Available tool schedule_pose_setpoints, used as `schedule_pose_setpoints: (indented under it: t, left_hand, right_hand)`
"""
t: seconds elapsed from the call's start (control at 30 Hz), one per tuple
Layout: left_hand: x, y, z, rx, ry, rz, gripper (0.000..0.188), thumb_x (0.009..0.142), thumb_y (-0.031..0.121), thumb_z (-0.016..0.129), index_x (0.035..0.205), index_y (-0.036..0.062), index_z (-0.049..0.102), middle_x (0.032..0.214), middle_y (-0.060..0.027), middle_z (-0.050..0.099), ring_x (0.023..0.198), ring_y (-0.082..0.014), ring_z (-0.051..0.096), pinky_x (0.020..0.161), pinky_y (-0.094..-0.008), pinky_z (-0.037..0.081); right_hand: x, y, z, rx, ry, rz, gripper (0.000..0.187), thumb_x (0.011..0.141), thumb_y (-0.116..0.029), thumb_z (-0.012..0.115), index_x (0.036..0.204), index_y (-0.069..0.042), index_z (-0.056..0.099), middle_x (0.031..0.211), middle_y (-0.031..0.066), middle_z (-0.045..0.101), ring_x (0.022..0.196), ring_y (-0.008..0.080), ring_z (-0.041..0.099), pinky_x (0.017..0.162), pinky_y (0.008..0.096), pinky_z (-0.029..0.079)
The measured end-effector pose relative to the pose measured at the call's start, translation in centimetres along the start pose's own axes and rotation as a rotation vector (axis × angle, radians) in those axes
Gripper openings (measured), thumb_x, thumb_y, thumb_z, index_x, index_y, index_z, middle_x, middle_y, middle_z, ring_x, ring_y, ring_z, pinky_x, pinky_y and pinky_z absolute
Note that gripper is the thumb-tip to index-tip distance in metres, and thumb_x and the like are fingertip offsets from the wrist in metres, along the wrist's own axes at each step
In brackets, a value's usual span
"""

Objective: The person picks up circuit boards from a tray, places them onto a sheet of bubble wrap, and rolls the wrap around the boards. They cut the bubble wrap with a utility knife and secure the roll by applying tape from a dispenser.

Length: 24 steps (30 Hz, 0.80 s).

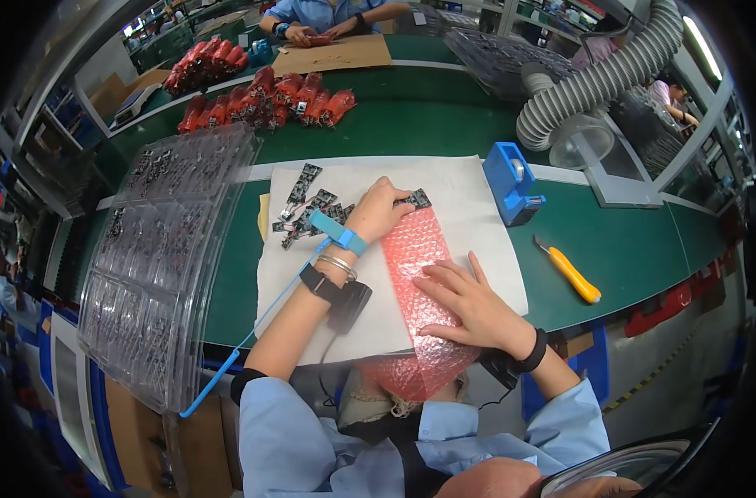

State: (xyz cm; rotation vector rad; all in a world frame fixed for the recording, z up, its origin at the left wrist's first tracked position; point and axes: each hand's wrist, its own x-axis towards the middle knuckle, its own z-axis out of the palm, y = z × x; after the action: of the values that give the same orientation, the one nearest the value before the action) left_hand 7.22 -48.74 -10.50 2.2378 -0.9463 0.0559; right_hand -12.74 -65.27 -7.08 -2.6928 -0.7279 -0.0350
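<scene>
My glasses (623,461) sit closest, below my right hand (469,305), which lies open, fingers spread, on the red bubble wrap (415,245). Beyond it, my left hand (378,214) curls with fingertips at a circuit board (420,198) on the wrap's far end; whether they pinch it, I cannot tell. More boards (303,183) lie just left of that hand.
</scene>
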Motion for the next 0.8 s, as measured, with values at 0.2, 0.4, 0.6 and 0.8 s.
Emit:
schedule_pose_setpoints:
  t: [0.2,0.4,0.6,0.8]
  left_hand:
    - [-0.2,1.4,-0.6,0.129,-0.094,-0.089,0.035,0.088,0.021,0.063,0.120,0.0082,0.064,0.101,-0.0154,0.052,0.093,-0.0315,0.057,0.084,-0.0372,0.048]
    - [-1.0,0.3,-1.0,0.162,-0.061,0.113,0.038,0.089,0.020,0.061,0.125,0.0081,0.060,0.103,-0.0154,0.052,0.092,-0.0322,0.057,0.083,-0.0375,0.048]
    - [-0.8,0.7,-0.9,0.115,0.026,0.027,0.037,0.088,0.018,0.061,0.124,0.0073,0.060,0.104,-0.0150,0.053,0.093,-0.0317,0.058,0.083,-0.0376,0.049]
    - [-1.3,0.8,-0.6,0.239,-0.008,0.005,0.036,0.087,0.017,0.062,0.122,0.0078,0.061,0.104,-0.0139,0.053,0.095,-0.0311,0.058,0.081,-0.0384,0.050]
  right_hand:
    - [0.1,0.2,0.1,0.030,-0.005,0.001,0.071,0.082,-0.049,0.063,0.140,-0.013,0.043,0.138,0.0145,0.044,0.133,0.0324,0.037,0.111,0.0642,0.012]
    - [0.2,0.2,-0.1,0.029,-0.006,0.002,0.071,0.082,-0.049,0.064,0.140,-0.013,0.044,0.138,0.0141,0.044,0.132,0.0319,0.037,0.111,0.0637,0.013]
    - [0.3,0.2,-0.1,0.014,-0.002,0.006,0.070,0.082,-0.049,0.064,0.140,-0.013,0.045,0.138,0.0138,0.044,0.132,0.0315,0.038,0.111,0.0634,0.013]
    - [0.2,0.1,0.0,0.021,0.002,0.000,0.070,0.082,-0.050,0.064,0.139,-0.013,0.046,0.138,0.0138,0.045,0.132,0.0314,0.038,0.111,0.0636,0.013]
